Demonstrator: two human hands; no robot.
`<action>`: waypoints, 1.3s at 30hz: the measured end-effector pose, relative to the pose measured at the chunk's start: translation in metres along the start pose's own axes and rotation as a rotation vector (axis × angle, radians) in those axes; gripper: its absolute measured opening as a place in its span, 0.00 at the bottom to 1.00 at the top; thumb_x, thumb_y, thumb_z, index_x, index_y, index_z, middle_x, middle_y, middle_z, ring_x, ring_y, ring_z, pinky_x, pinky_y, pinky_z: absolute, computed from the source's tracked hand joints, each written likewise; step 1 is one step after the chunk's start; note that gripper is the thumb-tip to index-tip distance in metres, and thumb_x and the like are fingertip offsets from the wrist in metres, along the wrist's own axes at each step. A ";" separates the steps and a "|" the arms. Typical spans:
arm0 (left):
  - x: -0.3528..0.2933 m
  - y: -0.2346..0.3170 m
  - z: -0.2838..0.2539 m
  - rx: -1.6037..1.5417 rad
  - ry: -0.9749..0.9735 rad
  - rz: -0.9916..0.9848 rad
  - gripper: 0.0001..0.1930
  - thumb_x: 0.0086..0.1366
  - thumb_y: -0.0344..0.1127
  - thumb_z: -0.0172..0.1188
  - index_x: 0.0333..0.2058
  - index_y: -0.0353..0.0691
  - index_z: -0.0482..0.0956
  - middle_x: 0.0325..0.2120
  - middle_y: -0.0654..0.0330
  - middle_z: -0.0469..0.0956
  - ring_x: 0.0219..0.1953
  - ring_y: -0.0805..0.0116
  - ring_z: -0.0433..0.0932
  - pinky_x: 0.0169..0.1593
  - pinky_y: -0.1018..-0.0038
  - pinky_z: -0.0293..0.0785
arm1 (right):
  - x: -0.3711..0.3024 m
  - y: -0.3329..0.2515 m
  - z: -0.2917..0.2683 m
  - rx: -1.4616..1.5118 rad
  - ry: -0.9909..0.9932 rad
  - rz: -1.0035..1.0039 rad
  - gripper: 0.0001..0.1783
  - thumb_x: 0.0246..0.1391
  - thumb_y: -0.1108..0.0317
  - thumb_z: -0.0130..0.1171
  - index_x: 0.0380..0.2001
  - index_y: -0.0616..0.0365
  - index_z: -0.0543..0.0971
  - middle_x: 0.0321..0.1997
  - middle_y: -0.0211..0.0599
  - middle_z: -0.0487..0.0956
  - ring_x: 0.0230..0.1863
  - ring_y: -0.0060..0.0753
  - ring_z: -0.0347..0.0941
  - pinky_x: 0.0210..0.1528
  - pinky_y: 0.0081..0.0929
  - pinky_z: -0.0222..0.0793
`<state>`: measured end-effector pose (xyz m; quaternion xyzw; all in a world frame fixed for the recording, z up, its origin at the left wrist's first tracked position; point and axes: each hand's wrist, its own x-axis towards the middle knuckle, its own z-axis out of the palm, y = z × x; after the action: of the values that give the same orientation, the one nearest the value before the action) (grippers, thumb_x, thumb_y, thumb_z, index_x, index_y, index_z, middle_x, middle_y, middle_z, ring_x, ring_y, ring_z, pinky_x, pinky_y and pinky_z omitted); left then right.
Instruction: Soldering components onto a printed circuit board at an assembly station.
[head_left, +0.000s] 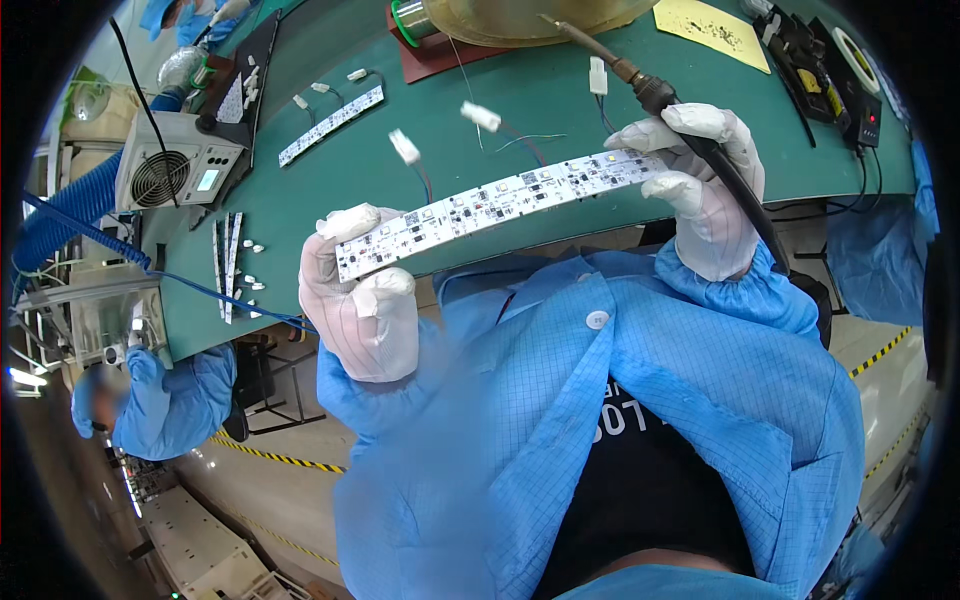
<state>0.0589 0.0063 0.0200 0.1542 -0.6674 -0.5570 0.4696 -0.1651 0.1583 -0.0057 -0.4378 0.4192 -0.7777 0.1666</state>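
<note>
A long white circuit board strip point(490, 205) dotted with small components is held raised in front of me, slightly tilted, its left end lower. My left hand point(360, 295), in a white glove, is closed on the left end between thumb and fingers. My right hand point(712, 190), also gloved, pinches the right end. A soldering iron point(712, 155) with a black handle and cable lies in that same hand, its tip pointing away up and left. Beyond the strip's far edge, white plug connectors point(404, 147) stand on thin wires; at least two wire sets run to the strip.
On the green bench point(350, 200) lie another wired board strip point(332, 128) and narrow strips point(228, 262) beside loose white connectors. A white boxy unit point(180, 165) stands left; a solder reel point(413, 20) and a yellow speckled sheet point(712, 32) lie far back. A person in blue point(180, 400) is at lower left.
</note>
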 end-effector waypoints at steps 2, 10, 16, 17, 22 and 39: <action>0.000 0.002 0.001 0.037 0.005 -0.013 0.32 0.49 0.54 0.69 0.44 0.35 0.72 0.36 0.57 0.73 0.42 0.64 0.73 0.51 0.70 0.68 | 0.000 -0.002 0.000 0.002 0.033 0.054 0.23 0.43 0.75 0.66 0.44 0.63 0.71 0.36 0.49 0.80 0.42 0.40 0.78 0.47 0.32 0.74; 0.001 0.003 -0.007 0.311 0.028 -0.070 0.29 0.55 0.57 0.62 0.39 0.32 0.72 0.36 0.56 0.73 0.41 0.67 0.72 0.49 0.72 0.67 | 0.003 -0.005 0.000 -0.155 0.054 0.094 0.19 0.51 0.66 0.63 0.43 0.63 0.71 0.32 0.49 0.80 0.34 0.40 0.78 0.41 0.34 0.77; 0.001 0.000 -0.013 0.241 0.023 -0.071 0.30 0.57 0.58 0.60 0.41 0.31 0.72 0.37 0.57 0.74 0.37 0.68 0.73 0.45 0.76 0.68 | 0.003 -0.009 0.003 -0.084 0.089 0.146 0.17 0.48 0.75 0.63 0.43 0.63 0.73 0.32 0.46 0.81 0.35 0.32 0.78 0.43 0.24 0.74; 0.000 0.002 -0.012 0.183 0.013 -0.112 0.30 0.57 0.57 0.60 0.41 0.31 0.72 0.37 0.57 0.73 0.36 0.70 0.72 0.42 0.78 0.69 | 0.003 -0.009 0.003 -0.086 0.090 0.145 0.17 0.48 0.75 0.63 0.43 0.63 0.73 0.32 0.46 0.81 0.35 0.32 0.78 0.43 0.24 0.74; 0.001 0.001 -0.007 -0.059 0.084 -0.156 0.26 0.61 0.51 0.56 0.43 0.30 0.72 0.37 0.59 0.72 0.33 0.75 0.71 0.33 0.84 0.66 | 0.003 -0.001 0.007 -0.103 0.058 0.036 0.20 0.44 0.74 0.66 0.42 0.63 0.73 0.35 0.44 0.81 0.39 0.33 0.78 0.44 0.26 0.74; 0.106 -0.071 -0.159 0.026 0.204 -0.212 0.18 0.66 0.36 0.48 0.52 0.32 0.68 0.33 0.59 0.73 0.30 0.73 0.69 0.32 0.82 0.67 | -0.006 0.020 -0.009 -0.402 0.055 -0.122 0.13 0.45 0.78 0.63 0.37 0.59 0.76 0.37 0.38 0.81 0.42 0.32 0.77 0.49 0.27 0.70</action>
<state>0.1089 -0.1894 -0.0051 0.2855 -0.6036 -0.5760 0.4715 -0.1710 0.1547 -0.0269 -0.4655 0.5428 -0.6988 0.0171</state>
